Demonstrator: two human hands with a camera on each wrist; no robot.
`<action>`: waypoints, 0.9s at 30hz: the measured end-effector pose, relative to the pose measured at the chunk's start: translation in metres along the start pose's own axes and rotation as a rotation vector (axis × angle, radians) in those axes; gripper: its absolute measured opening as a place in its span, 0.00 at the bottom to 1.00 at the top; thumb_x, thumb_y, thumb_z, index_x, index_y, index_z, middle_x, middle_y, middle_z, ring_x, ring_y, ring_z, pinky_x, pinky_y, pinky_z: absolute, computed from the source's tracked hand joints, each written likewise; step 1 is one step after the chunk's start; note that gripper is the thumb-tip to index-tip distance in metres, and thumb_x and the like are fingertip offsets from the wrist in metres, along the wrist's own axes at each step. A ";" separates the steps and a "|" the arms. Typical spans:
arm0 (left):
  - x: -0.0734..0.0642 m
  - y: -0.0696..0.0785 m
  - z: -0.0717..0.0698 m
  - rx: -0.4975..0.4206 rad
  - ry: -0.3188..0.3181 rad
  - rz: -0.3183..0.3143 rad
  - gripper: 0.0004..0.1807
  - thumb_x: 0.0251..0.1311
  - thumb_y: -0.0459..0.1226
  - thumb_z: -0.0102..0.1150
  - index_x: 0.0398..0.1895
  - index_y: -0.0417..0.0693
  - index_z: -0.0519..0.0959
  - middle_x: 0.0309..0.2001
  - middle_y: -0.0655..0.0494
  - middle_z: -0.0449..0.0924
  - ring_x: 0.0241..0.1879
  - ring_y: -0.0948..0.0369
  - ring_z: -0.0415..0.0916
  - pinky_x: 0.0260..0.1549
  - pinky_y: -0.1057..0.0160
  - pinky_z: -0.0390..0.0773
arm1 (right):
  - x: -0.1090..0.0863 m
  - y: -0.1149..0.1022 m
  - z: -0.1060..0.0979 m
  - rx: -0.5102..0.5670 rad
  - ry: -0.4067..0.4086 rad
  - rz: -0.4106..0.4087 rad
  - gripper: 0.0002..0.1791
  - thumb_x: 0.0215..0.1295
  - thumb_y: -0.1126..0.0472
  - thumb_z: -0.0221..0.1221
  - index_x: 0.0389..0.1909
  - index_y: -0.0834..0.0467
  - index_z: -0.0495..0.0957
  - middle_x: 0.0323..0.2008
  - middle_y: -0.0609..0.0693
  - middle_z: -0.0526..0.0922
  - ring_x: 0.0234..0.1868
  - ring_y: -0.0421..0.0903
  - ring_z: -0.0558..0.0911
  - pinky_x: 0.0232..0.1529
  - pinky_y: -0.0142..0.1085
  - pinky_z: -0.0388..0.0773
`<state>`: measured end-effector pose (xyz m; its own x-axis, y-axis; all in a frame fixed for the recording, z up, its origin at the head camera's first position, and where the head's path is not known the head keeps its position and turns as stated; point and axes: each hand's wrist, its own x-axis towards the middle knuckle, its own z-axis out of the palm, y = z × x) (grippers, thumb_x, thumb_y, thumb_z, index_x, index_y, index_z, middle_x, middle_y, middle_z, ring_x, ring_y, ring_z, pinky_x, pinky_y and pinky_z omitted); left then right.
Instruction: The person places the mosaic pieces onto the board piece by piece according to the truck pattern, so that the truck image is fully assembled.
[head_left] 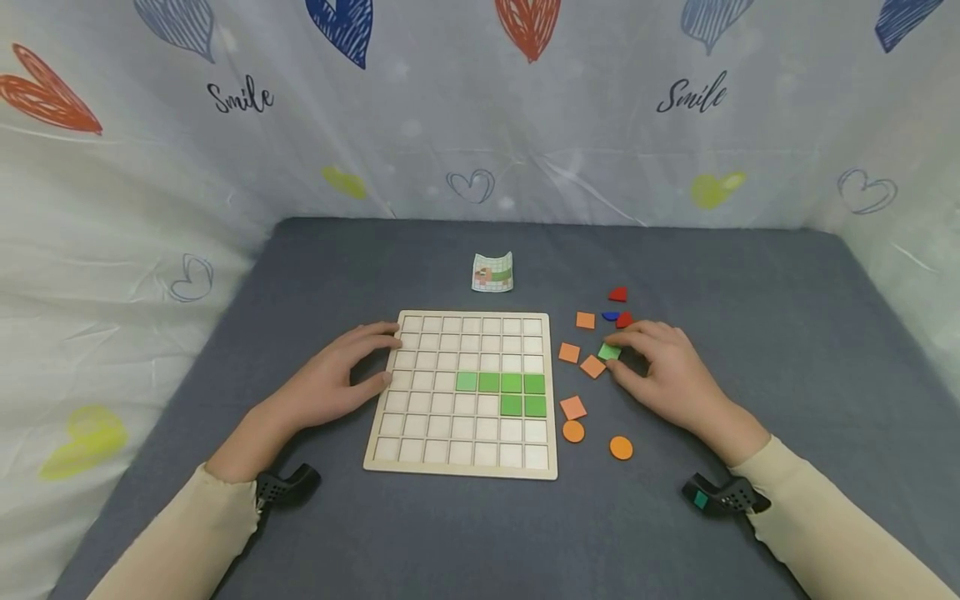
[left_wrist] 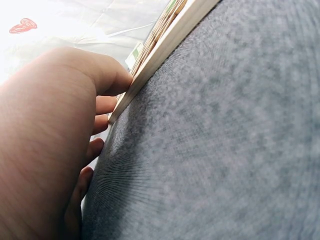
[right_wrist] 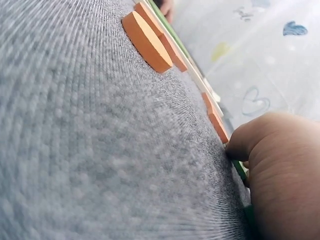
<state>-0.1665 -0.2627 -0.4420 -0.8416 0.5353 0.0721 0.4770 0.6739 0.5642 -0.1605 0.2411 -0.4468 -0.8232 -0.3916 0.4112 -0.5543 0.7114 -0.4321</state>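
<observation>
A wooden grid board (head_left: 450, 475) lies in the middle of the table, its cells white apart from several green square tiles (head_left: 511, 383) on the right side. My left hand (head_left: 330, 371) rests against the board's left edge, thumb and fingertips touching it with the fingers fairly relaxed. In the left wrist view the thumb meets the board's side (left_wrist: 150, 67). To the right of the board, my right hand (head_left: 671, 375) pinches a light green square tile (head_left: 609, 352) between thumb and fingers, down at the tabletop. The right wrist view shows only a sliver of that tile (right_wrist: 240, 170).
Orange squares (head_left: 573, 407) and orange discs (head_left: 621, 447) lie scattered right of the board. Red pieces (head_left: 618, 294) and a blue piece (head_left: 611, 316) sit beyond the right hand. A small printed card (head_left: 492, 272) lies behind the board on the grey tablecloth (head_left: 465, 542).
</observation>
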 end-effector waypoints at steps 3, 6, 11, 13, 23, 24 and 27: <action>0.001 0.000 0.000 -0.003 0.001 0.009 0.27 0.80 0.49 0.64 0.77 0.59 0.75 0.84 0.54 0.62 0.85 0.46 0.53 0.77 0.31 0.60 | -0.001 0.000 -0.001 -0.008 -0.001 0.016 0.14 0.66 0.65 0.73 0.52 0.58 0.90 0.46 0.51 0.87 0.45 0.51 0.81 0.53 0.53 0.72; 0.001 0.001 0.000 -0.001 0.001 0.016 0.27 0.80 0.49 0.64 0.77 0.58 0.75 0.84 0.54 0.62 0.85 0.45 0.54 0.77 0.31 0.61 | -0.001 0.000 -0.002 -0.006 -0.004 0.026 0.14 0.66 0.65 0.73 0.52 0.57 0.91 0.45 0.50 0.87 0.44 0.50 0.80 0.52 0.53 0.71; 0.000 0.001 0.000 0.001 0.000 0.011 0.27 0.80 0.48 0.64 0.77 0.57 0.75 0.84 0.53 0.62 0.85 0.44 0.53 0.77 0.31 0.60 | -0.001 0.001 -0.001 0.004 -0.022 0.040 0.12 0.65 0.64 0.71 0.50 0.56 0.91 0.44 0.49 0.87 0.42 0.48 0.78 0.52 0.52 0.70; 0.000 0.001 -0.001 -0.001 0.001 0.009 0.27 0.80 0.48 0.64 0.78 0.57 0.75 0.84 0.53 0.62 0.85 0.44 0.53 0.77 0.31 0.60 | -0.001 0.001 0.000 0.003 -0.029 0.043 0.12 0.65 0.64 0.70 0.49 0.56 0.91 0.44 0.49 0.87 0.41 0.48 0.78 0.53 0.53 0.70; -0.001 -0.001 0.000 -0.003 0.001 0.016 0.27 0.81 0.49 0.64 0.78 0.59 0.74 0.84 0.54 0.61 0.85 0.44 0.53 0.77 0.31 0.60 | -0.001 0.000 0.000 0.001 -0.005 0.042 0.12 0.62 0.65 0.70 0.47 0.56 0.91 0.42 0.50 0.87 0.40 0.47 0.77 0.51 0.50 0.70; -0.001 -0.001 0.000 -0.003 0.001 0.017 0.27 0.81 0.49 0.64 0.78 0.59 0.74 0.84 0.54 0.61 0.85 0.44 0.53 0.77 0.30 0.59 | -0.001 -0.001 0.000 0.002 -0.001 0.041 0.12 0.62 0.65 0.70 0.47 0.56 0.91 0.42 0.50 0.87 0.39 0.47 0.77 0.51 0.51 0.70; -0.001 -0.001 0.000 -0.002 0.001 0.016 0.27 0.81 0.49 0.64 0.78 0.58 0.74 0.84 0.53 0.61 0.85 0.44 0.53 0.77 0.31 0.60 | -0.001 -0.003 -0.001 0.023 0.016 0.045 0.12 0.63 0.66 0.70 0.47 0.56 0.91 0.42 0.49 0.87 0.39 0.47 0.76 0.51 0.51 0.70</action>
<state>-0.1663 -0.2635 -0.4428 -0.8339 0.5458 0.0820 0.4901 0.6639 0.5648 -0.1582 0.2401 -0.4450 -0.8452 -0.3503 0.4038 -0.5198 0.7145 -0.4682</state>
